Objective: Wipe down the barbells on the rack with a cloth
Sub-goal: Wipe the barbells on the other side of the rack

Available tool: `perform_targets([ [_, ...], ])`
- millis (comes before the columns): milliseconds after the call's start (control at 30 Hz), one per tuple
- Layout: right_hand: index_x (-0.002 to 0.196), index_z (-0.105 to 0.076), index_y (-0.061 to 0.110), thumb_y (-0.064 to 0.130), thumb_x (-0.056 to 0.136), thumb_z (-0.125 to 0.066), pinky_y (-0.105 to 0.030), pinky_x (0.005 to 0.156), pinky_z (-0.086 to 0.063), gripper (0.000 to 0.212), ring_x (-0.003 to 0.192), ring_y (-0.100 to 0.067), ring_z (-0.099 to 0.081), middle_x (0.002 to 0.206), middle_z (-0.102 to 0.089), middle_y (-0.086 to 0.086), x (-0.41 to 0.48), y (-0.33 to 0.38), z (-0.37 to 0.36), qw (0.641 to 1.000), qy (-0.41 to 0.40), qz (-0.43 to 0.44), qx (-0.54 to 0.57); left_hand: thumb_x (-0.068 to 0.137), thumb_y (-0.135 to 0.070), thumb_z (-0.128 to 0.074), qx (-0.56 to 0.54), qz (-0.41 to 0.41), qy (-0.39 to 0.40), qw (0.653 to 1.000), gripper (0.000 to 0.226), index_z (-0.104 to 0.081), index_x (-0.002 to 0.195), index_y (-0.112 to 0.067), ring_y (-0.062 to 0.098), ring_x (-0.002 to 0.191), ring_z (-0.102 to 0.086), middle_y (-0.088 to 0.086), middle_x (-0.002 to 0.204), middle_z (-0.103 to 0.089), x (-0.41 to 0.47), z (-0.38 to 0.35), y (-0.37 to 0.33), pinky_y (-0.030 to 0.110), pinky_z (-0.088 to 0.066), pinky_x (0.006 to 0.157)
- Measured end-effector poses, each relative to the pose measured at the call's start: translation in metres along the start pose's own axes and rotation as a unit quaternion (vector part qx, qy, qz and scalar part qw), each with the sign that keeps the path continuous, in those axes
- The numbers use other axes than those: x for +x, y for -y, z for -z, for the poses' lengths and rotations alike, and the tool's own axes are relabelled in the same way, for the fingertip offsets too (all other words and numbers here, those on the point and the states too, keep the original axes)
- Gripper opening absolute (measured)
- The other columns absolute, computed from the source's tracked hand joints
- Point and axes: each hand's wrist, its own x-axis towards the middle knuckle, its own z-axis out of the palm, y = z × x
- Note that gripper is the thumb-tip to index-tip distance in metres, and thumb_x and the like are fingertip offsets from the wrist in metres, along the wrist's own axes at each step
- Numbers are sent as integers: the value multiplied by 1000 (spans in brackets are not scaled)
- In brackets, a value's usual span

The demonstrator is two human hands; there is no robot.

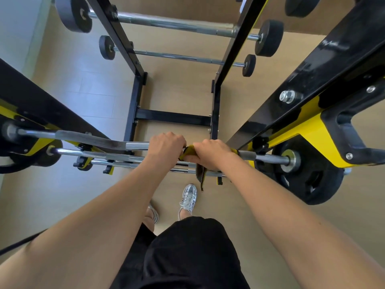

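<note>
At far left, a pale wall (12,28) meets tan flooring (177,88). Your left hand (166,148) is curled round the top barbell (135,146) on the black-and-yellow rack (325,65). Just beside it, your right hand (210,153) clamps a yellow cloth (188,152) around the same bar, one end hanging loose. A black plate (308,180) sits at right

No text, label, brand or number is readable on the rack, bars, plates or shoes.
</note>
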Motion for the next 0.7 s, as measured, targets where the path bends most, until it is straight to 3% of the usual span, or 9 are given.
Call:
perform_targets([
  [67, 101, -63, 26, 82, 91, -44, -37, 70, -47, 61, 84, -26, -67, 92, -68, 1, 4, 0, 10, 997, 65, -11, 46, 97, -38, -73, -6, 0, 4, 1000, 30, -70, 125, -28, 22, 83, -62, 3, 98, -66, -1, -1, 0, 36, -57, 78],
  [100, 104, -62, 25, 73, 95, -49, -36, 69, -45, 50, 84, -25, -67, 91, -67, 1, 4, 1, 10, 996, 76, -7, 44, 97, -37, -73, -5, 1, 5, 1000, 30, -69, 125, -28, 21, 82, -61, 2, 97, -66, -1, -1, -1, 35, -57, 77],
  [167, 115, -55, 18, 41, 104, -54, -36, 65, -42, 26, 80, -27, -66, 92, -66, -2, -5, 3, -3, 1000, 6, 2, -12, 98, -33, -73, 1, 3, 5, 1000, 29, -68, 125, -26, 21, 80, -60, 3, 95, -64, -1, -1, -3, 34, -56, 77],
  [200, 120, -51, 14, 29, 103, -57, -37, 63, -41, 23, 77, -29, -67, 93, -66, -5, -14, 5, -12, 996, -64, 4, -59, 98, -31, -73, 4, 5, 6, 1000, 30, -67, 126, -26, 21, 80, -60, 3, 94, -63, -1, 0, -3, 35, -56, 78],
  [267, 126, -50, 9, 18, 98, -64, -38, 60, -43, 33, 76, -28, -66, 96, -64, -9, -38, 4, -28, 982, -126, -19, -140, 98, -30, -72, 3, 10, 9, 1000, 30, -65, 127, -25, 22, 80, -60, 3, 94, -63, 0, 2, -5, 37, -57, 80],
  [333, 126, -51, 10, 18, 99, -63, -38, 70, -48, 30, 86, -28, -64, 102, -64, -10, -53, -4, -34, 975, -140, -54, -165, 98, -29, -72, 2, 21, 19, 1000, 29, -66, 127, -24, 22, 82, -61, 3, 95, -64, 0, 5, -7, 39, -59, 81],
  [500, 134, -53, 11, 25, 100, -67, -44, 99, -49, 40, 114, -31, -62, 123, -66, -12, -52, 10, -13, 970, -85, -211, -82, 98, -16, -70, 16, 36, 26, 999, 28, -63, 126, -16, 24, 88, -61, 7, 99, -61, -4, 7, -19, 35, -53, 79],
  [700, 140, -44, 11, 18, 103, -56, -39, 95, -44, 40, 117, -29, -64, 129, -66, -6, -22, 48, -14, 988, -126, -83, -16, 102, -14, -63, 47, 51, 16, 998, 28, -63, 129, -16, 29, 109, -66, 8, 119, -68, -5, 9, -35, 36, -46, 80],
])
